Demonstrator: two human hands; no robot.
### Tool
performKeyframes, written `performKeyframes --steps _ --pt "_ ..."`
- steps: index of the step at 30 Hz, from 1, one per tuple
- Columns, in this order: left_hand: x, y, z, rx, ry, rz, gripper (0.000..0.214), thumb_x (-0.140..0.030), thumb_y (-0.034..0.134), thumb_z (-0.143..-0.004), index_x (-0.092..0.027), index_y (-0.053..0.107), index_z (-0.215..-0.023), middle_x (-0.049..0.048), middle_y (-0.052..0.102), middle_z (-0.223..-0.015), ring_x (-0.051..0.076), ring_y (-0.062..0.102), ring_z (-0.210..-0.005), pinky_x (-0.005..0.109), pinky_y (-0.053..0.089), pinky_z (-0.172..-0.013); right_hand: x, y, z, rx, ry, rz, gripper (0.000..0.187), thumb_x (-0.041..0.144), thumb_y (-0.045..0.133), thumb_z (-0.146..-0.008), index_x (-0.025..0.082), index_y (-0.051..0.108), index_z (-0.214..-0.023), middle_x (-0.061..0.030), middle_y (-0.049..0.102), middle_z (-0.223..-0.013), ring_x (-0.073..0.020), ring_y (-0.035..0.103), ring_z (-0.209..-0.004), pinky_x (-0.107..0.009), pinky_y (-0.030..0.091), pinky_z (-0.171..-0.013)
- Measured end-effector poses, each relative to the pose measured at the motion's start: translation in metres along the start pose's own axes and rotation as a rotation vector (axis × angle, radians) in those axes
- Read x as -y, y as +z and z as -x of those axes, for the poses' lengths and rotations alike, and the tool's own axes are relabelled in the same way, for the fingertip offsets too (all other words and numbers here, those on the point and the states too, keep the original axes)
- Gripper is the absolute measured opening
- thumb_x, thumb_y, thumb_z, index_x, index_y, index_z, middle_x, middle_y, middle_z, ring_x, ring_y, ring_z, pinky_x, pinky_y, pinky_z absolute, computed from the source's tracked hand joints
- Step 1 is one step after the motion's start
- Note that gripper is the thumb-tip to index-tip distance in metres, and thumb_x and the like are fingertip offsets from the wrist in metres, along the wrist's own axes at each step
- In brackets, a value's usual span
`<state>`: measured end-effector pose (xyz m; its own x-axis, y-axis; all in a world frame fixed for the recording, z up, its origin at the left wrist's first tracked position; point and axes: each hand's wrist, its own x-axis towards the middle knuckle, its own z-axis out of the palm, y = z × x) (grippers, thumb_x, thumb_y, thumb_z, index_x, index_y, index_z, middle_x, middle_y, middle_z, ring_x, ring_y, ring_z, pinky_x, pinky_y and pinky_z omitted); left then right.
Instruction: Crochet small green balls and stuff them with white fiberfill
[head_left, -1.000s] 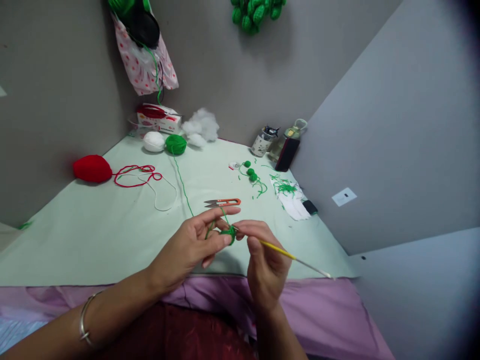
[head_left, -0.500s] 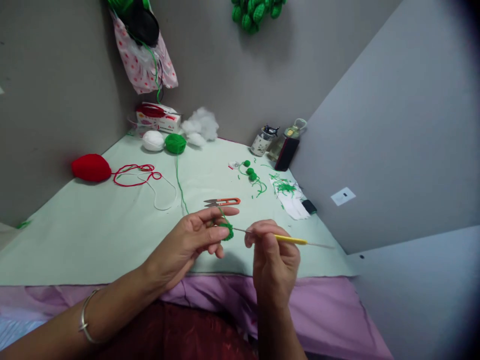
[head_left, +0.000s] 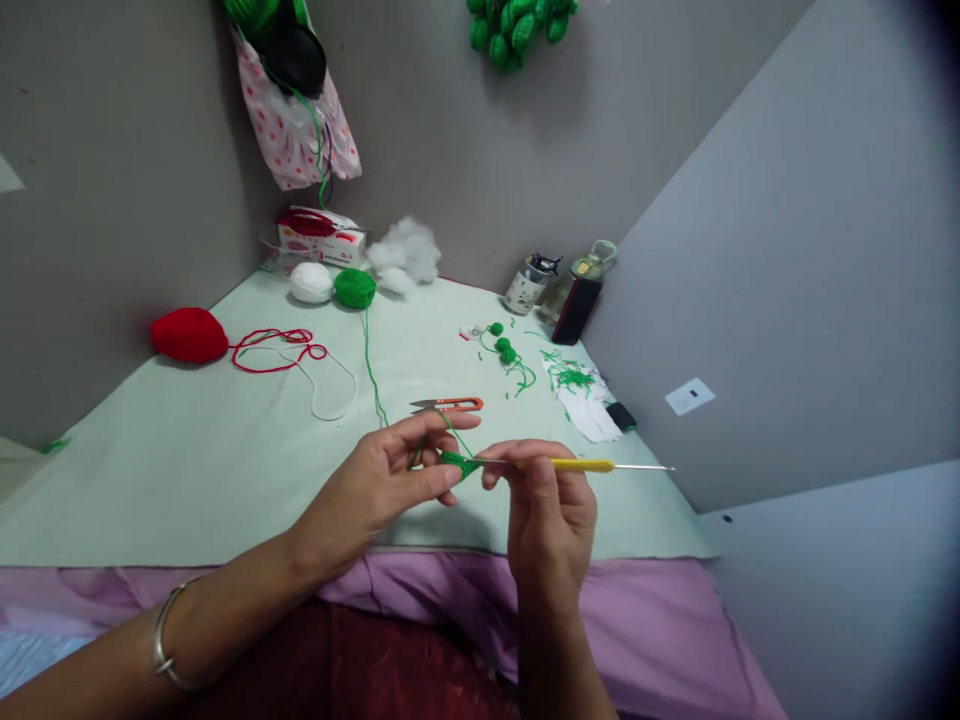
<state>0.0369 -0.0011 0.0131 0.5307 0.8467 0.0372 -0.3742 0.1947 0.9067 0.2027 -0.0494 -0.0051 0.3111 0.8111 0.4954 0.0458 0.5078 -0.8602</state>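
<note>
Between thumb and fingers, my left hand [head_left: 401,475] pinches a small green crochet piece [head_left: 459,464]. Green yarn runs over its raised forefinger and back to the green yarn ball [head_left: 355,289]. My right hand [head_left: 551,510] grips a double-ended crochet hook [head_left: 585,465] by its yellow handle, pen-style. One metal end points left into the crochet piece; the other sticks out to the right. Just beyond my left fingertips lie orange thread snips [head_left: 448,404] on the pale green tabletop.
A red yarn ball [head_left: 189,335] and white yarn ball [head_left: 310,283] sit left, near white stuffing [head_left: 405,255]. Small green crocheted balls [head_left: 504,346] lie ahead. At right are yarn scraps [head_left: 571,375] on white paper, a phone [head_left: 577,310] and a jar [head_left: 524,287].
The hook has turned more level and its left end sits closer in at the crochet piece. My right fingertips have moved left, nearer my left hand. The green piece is tilted differently.
</note>
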Motion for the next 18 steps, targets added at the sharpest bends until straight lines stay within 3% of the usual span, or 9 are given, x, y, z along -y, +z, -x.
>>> performKeyframes --steps 4,7,9,11,13,15,16,18 --pt "0.0 -0.001 0.001 -0.037 0.025 -0.11 0.035 -0.02 0.078 -0.085 -0.029 0.08 -0.119 0.0013 0.064 -0.1 0.014 0.057 -0.084 0.024 0.053 -0.075 0.004 -0.002 0.004 0.055 -0.146 0.179 0.024 0.017 0.049 -0.105 0.024 0.072 -0.105 -0.0033 0.077 -0.094 -0.0149 0.07 -0.076 -0.031 0.058 -0.071" --pt "0.002 0.002 0.004 -0.121 0.057 -0.194 0.038 -0.019 0.08 -0.084 -0.028 0.078 -0.121 -0.001 0.063 -0.091 0.011 0.052 -0.075 0.022 0.048 -0.074 -0.001 -0.004 0.011 0.151 -0.383 0.459 0.03 0.009 0.053 -0.101 0.025 0.071 -0.119 -0.0057 0.077 -0.104 -0.0184 0.073 -0.092 -0.033 0.06 -0.078" --pt "0.004 0.004 0.005 -0.113 0.017 -0.136 0.048 -0.022 0.081 -0.085 -0.029 0.073 -0.131 -0.0027 0.061 -0.087 0.009 0.049 -0.069 0.021 0.046 -0.069 -0.006 -0.004 0.015 0.17 -0.57 0.654 0.035 0.007 0.06 -0.096 0.023 0.071 -0.126 -0.0094 0.076 -0.112 -0.0215 0.072 -0.102 -0.035 0.06 -0.083" --pt "0.004 0.005 0.004 -0.036 -0.096 0.006 0.057 -0.026 0.082 -0.085 -0.029 0.066 -0.14 -0.0036 0.06 -0.083 0.007 0.048 -0.064 0.019 0.046 -0.063 -0.01 -0.003 0.016 0.136 -0.66 0.725 0.037 0.007 0.065 -0.094 0.023 0.072 -0.127 -0.0112 0.074 -0.115 -0.0228 0.071 -0.105 -0.036 0.06 -0.083" --pt "0.002 0.005 0.001 0.029 -0.203 0.153 0.057 -0.027 0.082 -0.086 -0.025 0.066 -0.14 -0.0053 0.057 -0.08 0.003 0.04 -0.053 0.018 0.046 -0.057 -0.009 -0.001 0.014 0.074 -0.582 0.597 0.032 0.009 0.06 -0.097 0.024 0.074 -0.122 -0.0094 0.075 -0.109 -0.0215 0.071 -0.099 -0.036 0.06 -0.079" --pt "-0.002 0.003 -0.001 0.043 -0.232 0.24 0.051 -0.025 0.082 -0.085 -0.022 0.07 -0.135 -0.0072 0.053 -0.078 -0.001 0.027 -0.047 0.016 0.046 -0.054 -0.006 0.001 0.009 0.0 -0.404 0.373 0.028 0.012 0.054 -0.101 0.025 0.076 -0.112 -0.0059 0.075 -0.096 -0.019 0.069 -0.086 -0.035 0.058 -0.073" --pt "-0.003 0.002 -0.002 0.038 -0.217 0.254 0.049 -0.024 0.082 -0.085 -0.022 0.072 -0.133 -0.0068 0.053 -0.078 0.0 0.028 -0.048 0.014 0.046 -0.053 -0.004 0.001 0.006 -0.029 -0.318 0.261 0.027 0.014 0.052 -0.103 0.025 0.076 -0.107 -0.0044 0.074 -0.09 -0.0179 0.067 -0.08 -0.034 0.056 -0.069" --pt "-0.004 0.003 -0.003 0.02 -0.16 0.231 0.048 -0.021 0.082 -0.084 -0.023 0.074 -0.131 -0.002 0.057 -0.088 0.005 0.046 -0.063 0.014 0.049 -0.055 -0.001 0.003 0.001 -0.026 -0.199 0.105 0.025 0.018 0.053 -0.104 0.025 0.076 -0.099 -0.0032 0.073 -0.086 -0.0167 0.064 -0.075 -0.033 0.055 -0.066"
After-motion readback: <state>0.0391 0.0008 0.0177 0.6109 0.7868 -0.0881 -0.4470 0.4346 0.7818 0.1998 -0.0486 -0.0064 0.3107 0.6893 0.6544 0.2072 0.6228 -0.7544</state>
